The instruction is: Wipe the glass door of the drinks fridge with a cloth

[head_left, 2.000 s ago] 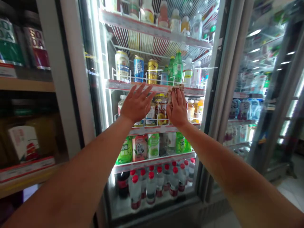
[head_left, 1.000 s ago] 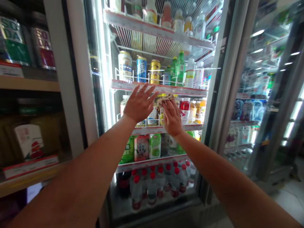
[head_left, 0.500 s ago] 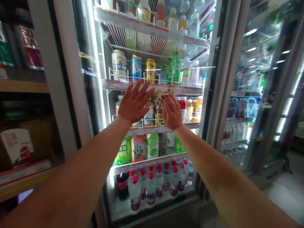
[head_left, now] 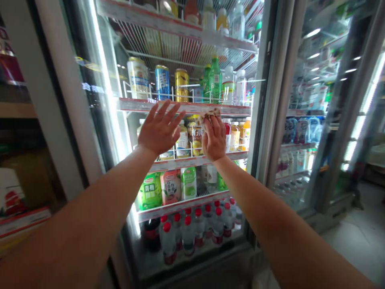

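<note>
My left hand (head_left: 159, 129) is spread wide, palm toward the glass front of a lit drinks fridge (head_left: 260, 132), with nothing in it. Contact between its palm and the glass cannot be made out for certain. A little to its right, my right hand (head_left: 214, 138) holds a crumpled brown-and-white cloth (head_left: 210, 115) flat against the glass, fingers over its lower part. Behind the hands runs a shelf edge (head_left: 183, 107). Above it stand a blue can (head_left: 162, 82), a gold can (head_left: 181, 85) and a green bottle (head_left: 215, 80).
Lower shelves hold green and pink drink packs (head_left: 171, 188) and several red-capped water bottles (head_left: 188, 237). A metal door frame (head_left: 282, 96) borders the glass on the right, with another fridge (head_left: 303, 132) beyond. Wooden shelving (head_left: 18, 110) with packaged goods stands at left.
The view has shifted, so the fridge and both hands sit further left in the picture. My right hand and the cloth have moved slightly rightward over the glass. The left hand stays spread.
</note>
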A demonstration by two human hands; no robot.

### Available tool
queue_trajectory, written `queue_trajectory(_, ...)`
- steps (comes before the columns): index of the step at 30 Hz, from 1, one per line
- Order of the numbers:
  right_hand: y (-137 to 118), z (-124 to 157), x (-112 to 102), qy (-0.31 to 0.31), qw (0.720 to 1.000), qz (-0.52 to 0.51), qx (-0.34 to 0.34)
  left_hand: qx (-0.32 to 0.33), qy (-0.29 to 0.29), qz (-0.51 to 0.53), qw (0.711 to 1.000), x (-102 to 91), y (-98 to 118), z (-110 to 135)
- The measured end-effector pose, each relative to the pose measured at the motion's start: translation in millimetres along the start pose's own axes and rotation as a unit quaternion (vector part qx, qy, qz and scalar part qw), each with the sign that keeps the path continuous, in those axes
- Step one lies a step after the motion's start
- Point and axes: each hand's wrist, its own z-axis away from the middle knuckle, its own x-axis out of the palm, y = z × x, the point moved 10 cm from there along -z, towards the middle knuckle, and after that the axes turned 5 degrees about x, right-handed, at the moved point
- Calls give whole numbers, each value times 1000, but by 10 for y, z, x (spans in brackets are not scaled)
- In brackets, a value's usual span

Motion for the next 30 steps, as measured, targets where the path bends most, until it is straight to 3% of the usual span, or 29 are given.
queue_trajectory(4, -279, 90, 85, -63, 988, 0, -139, -9, -14, 10, 1000, 24, -30, -1)
queue_trajectory(5, -275, 87, 81, -64, 989, 1, -135, -9, -17, 15, 1000, 28, -32, -2)
queue_trajectory(9, -50, 17, -2, -14, 1000, 0, -14, -14, -24, 19, 999, 41, -34, -4)
queue_trajectory(12, -105, 35, -31, 4, 999, -4, -40, -11, -18, 11, 1000, 28, -22, -1)
queue_trajectory(16, -227, 72, 24, -34, 994, -11, -101, 2, 2, 6, 1000, -8, -1, 5)
queue_trajectory(22, 9, 24, -126, 66, 998, -2, 13, -1, 5, -4, 1000, -12, -2, -1)
queue_trajectory(28, -320, 166, 22, -29, 987, 10, -156, -6, 5, 3, 1000, -42, 16, -13)
queue_trajectory(30, -298, 164, 7, -23, 990, 4, -142, -7, 3, 3, 1000, -41, 16, -13)
